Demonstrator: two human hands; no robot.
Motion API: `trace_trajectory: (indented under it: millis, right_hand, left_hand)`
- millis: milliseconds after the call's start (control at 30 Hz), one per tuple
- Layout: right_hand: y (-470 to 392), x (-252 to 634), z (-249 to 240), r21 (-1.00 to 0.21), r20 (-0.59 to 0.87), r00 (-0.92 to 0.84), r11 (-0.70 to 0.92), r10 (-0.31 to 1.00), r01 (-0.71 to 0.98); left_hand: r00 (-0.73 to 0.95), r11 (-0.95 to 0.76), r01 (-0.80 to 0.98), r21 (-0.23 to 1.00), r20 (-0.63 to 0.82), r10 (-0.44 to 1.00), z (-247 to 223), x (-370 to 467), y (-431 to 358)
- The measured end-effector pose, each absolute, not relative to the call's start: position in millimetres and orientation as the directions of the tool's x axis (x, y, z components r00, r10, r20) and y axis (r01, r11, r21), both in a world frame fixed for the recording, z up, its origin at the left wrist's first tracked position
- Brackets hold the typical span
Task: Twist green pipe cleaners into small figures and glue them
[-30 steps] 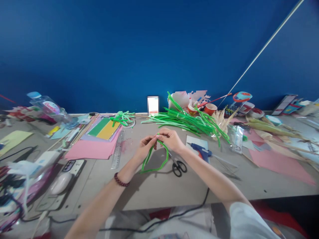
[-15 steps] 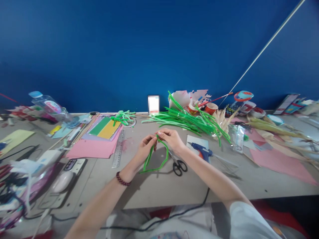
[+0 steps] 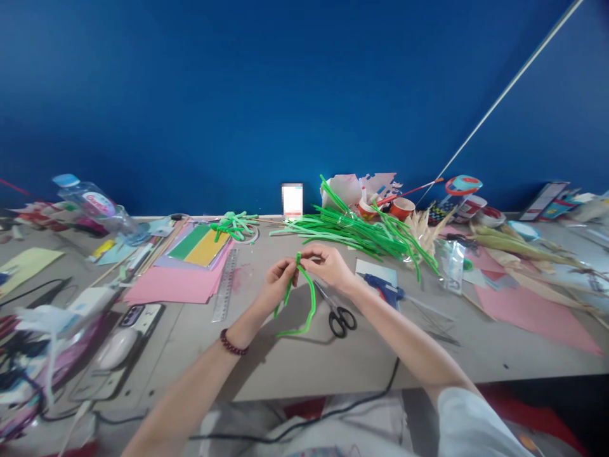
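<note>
Green pipe cleaners [image 3: 311,303] hang bent between my two hands above the table. My left hand [image 3: 280,279], with a dark beaded bracelet on its wrist, is closed on them near their top. My right hand [image 3: 328,266] pinches at the upper bend, its fingertips close to those of the left. One long end curves down in a loose loop, and a shorter part drops below my left hand. Under my right hand lie black-handled scissors [image 3: 341,320], blades pointing away from me. A large bundle of green pipe cleaners [image 3: 361,231] rests behind the hands.
A clear ruler [image 3: 226,285] and pink paper [image 3: 176,284] lie to the left. A blue glue gun [image 3: 384,287] is at the right. A phone [image 3: 292,201] stands against the blue wall. A plastic bottle [image 3: 98,203] and another phone [image 3: 143,317] sit further left.
The loop of pipe cleaner has opened, its free end now hanging lower and apart from the part under my left hand. Both hands stay almost in place.
</note>
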State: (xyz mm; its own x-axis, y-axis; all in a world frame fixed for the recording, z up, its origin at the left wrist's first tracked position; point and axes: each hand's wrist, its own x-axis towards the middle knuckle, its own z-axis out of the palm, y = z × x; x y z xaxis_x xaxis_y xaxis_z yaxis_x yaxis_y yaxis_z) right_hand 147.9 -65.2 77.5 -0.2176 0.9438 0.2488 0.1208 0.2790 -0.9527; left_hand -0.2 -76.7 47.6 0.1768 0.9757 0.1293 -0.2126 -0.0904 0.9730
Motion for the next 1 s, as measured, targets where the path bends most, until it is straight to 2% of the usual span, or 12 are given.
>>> trace_trajectory:
  millis: [100, 267, 433, 567, 700, 833, 1000]
  right_hand:
    - [-70.6, 144.7, 78.9, -0.891, 0.357, -0.175, 0.39, 0.918, 0.232]
    - [-74.6, 142.6, 80.8, -0.825, 0.447, -0.184, 0.483, 0.875, 0.294]
    - [-76.8, 142.1, 82.3, -0.79, 0.493, -0.171, 0.522, 0.853, 0.321]
    - [-76.9, 138.6, 77.9, -0.825, 0.469, -0.155, 0.494, 0.87, 0.274]
    - [-73.5, 134.6, 68.3, -0.916, 0.356, -0.118, 0.371, 0.927, 0.149]
    - [-70.2, 135.7, 64.5, -0.958, 0.272, -0.141, 0.282, 0.952, 0.05]
    - [-70.9, 139.7, 68.6, -0.943, 0.317, -0.153, 0.328, 0.936, 0.056]
  left_hand:
    - [0.15, -0.172, -0.126, 0.977, 0.19, 0.97, 43.7, 0.4, -77.5]
    - [0.147, -0.308, 0.02, 0.951, 0.302, 0.942, 44.1, -0.7, -80.1]
    - [0.128, -0.296, 0.028, 0.955, 0.29, 0.948, 42.6, -0.6, -80.6]
    - [0.06, -0.228, -0.08, 0.97, 0.233, 0.971, 37.7, 2.8, -82.1]
    - [0.011, -0.231, -0.102, 0.968, 0.233, 0.972, 33.0, 5.2, -85.2]
    - [-0.031, -0.291, -0.001, 0.957, 0.291, 0.956, 33.2, 3.2, -85.9]
    - [-0.073, -0.462, 0.227, 0.857, 0.488, 0.87, 42.7, -0.4, -85.5]
